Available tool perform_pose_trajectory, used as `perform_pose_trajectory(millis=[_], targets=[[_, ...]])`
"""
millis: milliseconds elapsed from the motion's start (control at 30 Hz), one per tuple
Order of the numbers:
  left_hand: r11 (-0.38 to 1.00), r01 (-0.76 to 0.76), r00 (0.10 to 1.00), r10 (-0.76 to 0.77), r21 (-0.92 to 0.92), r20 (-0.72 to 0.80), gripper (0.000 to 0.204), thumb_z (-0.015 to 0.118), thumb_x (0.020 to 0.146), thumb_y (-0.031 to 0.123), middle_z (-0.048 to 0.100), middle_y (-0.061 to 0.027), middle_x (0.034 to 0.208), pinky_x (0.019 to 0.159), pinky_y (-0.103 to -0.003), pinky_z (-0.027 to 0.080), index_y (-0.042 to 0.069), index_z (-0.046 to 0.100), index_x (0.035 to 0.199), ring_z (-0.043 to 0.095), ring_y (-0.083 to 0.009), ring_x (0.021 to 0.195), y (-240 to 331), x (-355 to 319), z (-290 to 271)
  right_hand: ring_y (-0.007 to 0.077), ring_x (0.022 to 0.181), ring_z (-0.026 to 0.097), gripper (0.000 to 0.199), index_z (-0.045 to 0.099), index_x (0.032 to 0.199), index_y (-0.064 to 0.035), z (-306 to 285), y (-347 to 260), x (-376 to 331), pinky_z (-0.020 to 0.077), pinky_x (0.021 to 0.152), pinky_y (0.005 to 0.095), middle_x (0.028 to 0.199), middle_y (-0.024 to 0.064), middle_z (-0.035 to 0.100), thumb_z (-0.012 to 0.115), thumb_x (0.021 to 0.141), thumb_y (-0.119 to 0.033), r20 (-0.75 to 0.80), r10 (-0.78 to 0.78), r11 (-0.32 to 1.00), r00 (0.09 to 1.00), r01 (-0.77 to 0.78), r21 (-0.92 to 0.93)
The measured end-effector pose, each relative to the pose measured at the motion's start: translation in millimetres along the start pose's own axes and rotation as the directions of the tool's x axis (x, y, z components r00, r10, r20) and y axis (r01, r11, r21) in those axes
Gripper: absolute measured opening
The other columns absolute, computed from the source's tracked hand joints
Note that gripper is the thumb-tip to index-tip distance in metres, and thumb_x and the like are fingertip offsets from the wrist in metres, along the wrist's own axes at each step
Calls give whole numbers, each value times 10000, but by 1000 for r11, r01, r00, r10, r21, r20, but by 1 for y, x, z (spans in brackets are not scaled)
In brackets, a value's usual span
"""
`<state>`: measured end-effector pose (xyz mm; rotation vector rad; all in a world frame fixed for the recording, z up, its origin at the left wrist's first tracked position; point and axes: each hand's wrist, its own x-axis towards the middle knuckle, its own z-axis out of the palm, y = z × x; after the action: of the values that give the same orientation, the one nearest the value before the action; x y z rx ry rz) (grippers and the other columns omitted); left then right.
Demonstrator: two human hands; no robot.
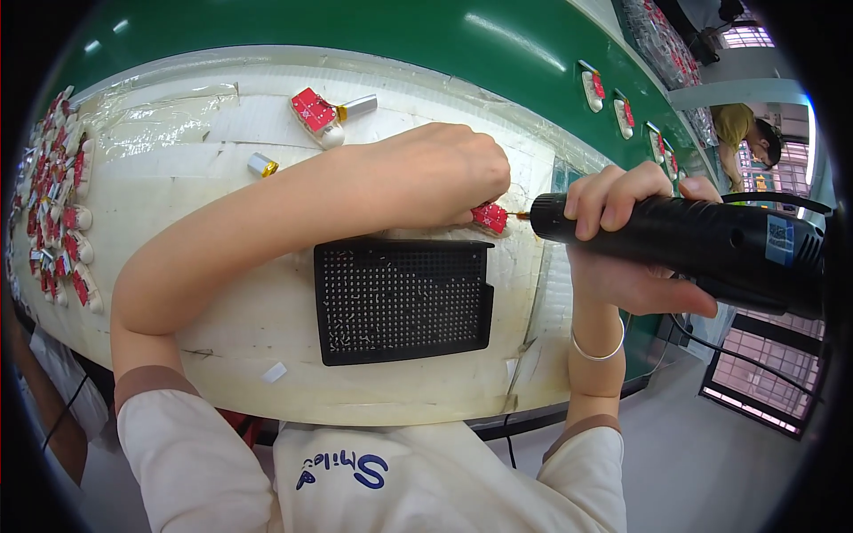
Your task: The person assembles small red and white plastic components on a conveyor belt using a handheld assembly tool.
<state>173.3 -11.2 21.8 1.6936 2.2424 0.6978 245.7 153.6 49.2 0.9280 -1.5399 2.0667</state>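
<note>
My right hand point(622, 240) is wrapped round a black electric screwdriver point(693, 244), held almost level with its bit pointing left. The bit's tip is close to a small red circuit board point(490, 218); I cannot tell whether they touch. My left hand point(462, 173) is closed over that board's assembly and hides most of it. Just nearer than the left hand lies a black screw tray point(490, 320) with rows of holes, many filled with tiny screws point(391, 306). Beyond my left forearm rests another white-shelled assembly with a red board point(315, 111), wired to a silver battery point(359, 107).
A loose silver battery point(262, 165) lies past my left forearm. Many red-and-white assemblies point(67, 213) are heaped at the far left. Several more stand along the green belt point(506, 62) at the right. A black cord point(746, 355) hangs at the right. Another person point(746, 138) sits at the far right.
</note>
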Motion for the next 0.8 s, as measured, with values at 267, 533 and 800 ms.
perform_pose_trajectory(millis=[267,533,800], targets=[[999,25,999,-24,-24,38,156,694,693,91,565,-101,786,688,-374,472,-1,600,776,583,-284,771,1,2,-3,197,487,474,960,298,1193,-113,-2,4,0,454,464,305,697,121,485,406,577,-841,16,4,1000,1000,-4,-4],[999,-26,1000,26,-40,-9,177,695,704,115,574,-98,833,697,-369,477,9,607,816,588,-281,789,-4,-2,2,164,503,461,926,331,1228,-136,4,-12,-1,416,505,310,714,72,446,407,629,-839,63,14,992,998,-6,-125],[993,-72,992,61,-96,-109,341,692,708,120,563,-93,967,755,-370,475,58,556,1014,578,-282,881,-8,-7,1,159,459,489,819,347,1117,-142,41,-25,-20,428,454,288,639,28,451,498,636,-787,18,127,992,992,-126,-29]])
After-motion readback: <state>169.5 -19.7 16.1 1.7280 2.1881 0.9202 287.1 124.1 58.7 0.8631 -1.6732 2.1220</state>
